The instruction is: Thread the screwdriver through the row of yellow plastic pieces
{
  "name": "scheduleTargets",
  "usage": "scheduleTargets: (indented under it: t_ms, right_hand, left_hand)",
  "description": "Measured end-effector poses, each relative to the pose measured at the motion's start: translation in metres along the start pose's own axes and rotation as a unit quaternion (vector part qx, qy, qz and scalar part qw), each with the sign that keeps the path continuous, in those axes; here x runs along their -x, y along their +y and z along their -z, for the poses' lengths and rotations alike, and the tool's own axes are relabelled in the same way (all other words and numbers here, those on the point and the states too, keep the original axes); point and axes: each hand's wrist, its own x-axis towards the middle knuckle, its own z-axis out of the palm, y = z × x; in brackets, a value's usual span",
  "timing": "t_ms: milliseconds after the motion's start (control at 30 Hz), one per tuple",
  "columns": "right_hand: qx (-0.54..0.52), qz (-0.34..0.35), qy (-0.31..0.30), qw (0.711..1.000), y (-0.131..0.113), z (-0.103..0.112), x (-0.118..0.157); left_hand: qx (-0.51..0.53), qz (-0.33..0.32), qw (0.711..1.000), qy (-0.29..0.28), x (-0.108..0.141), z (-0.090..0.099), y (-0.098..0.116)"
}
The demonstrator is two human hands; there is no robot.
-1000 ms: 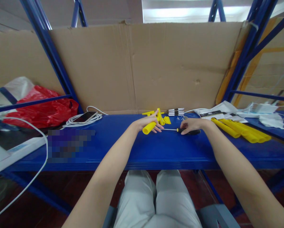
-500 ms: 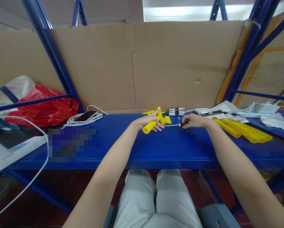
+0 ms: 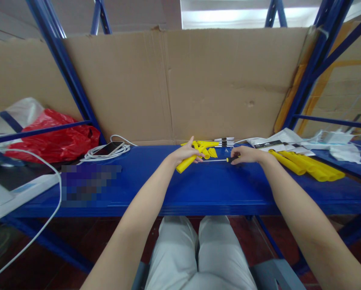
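Note:
My left hand (image 3: 186, 154) holds a yellow tubular piece (image 3: 185, 164) whose open end points toward me. Its thumb points up, and more yellow parts (image 3: 207, 144) lie against or just beyond the fingers. In my right hand (image 3: 242, 154) is the dark handle of a screwdriver (image 3: 218, 160), its thin metal shaft pointing left to the fingers of my left hand. The shaft's tip is hidden there. A small crumpled yellow piece (image 3: 212, 152) rests on the blue table (image 3: 210, 185) between the hands.
Several yellow tubes (image 3: 312, 165) lie at the right, beside flat packets (image 3: 271, 144). White-and-black sticks (image 3: 226, 142) are at the back by the cardboard (image 3: 223, 80). On the left are a phone (image 3: 108, 148), a coiled white cable (image 3: 92, 155) and a red bag (image 3: 58, 135).
The yellow part at my left hand has tilted from upright to lying toward the right. The held tube has shifted slightly left and down. My right hand has barely moved.

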Motion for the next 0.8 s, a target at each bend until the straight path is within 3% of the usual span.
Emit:
scheduleTargets:
  t_ms: [367, 533, 800]
  right_hand:
    - [0.015, 0.0, 0.006, 1.0, -0.004, 0.0, 0.001]
    - [0.01, 0.0, 0.012, 1.0, -0.007, 0.002, 0.002]
    - [0.009, 0.014, 0.07, 0.997, 0.001, 0.01, 0.005]
  left_hand:
    - [0.013, -0.017, 0.994, 0.111, -0.007, 0.001, -0.004]
    - [0.009, 0.005, 0.985, 0.172, -0.012, 0.005, -0.001]
    - [-0.013, 0.034, 0.963, 0.268, -0.014, 0.02, -0.004]
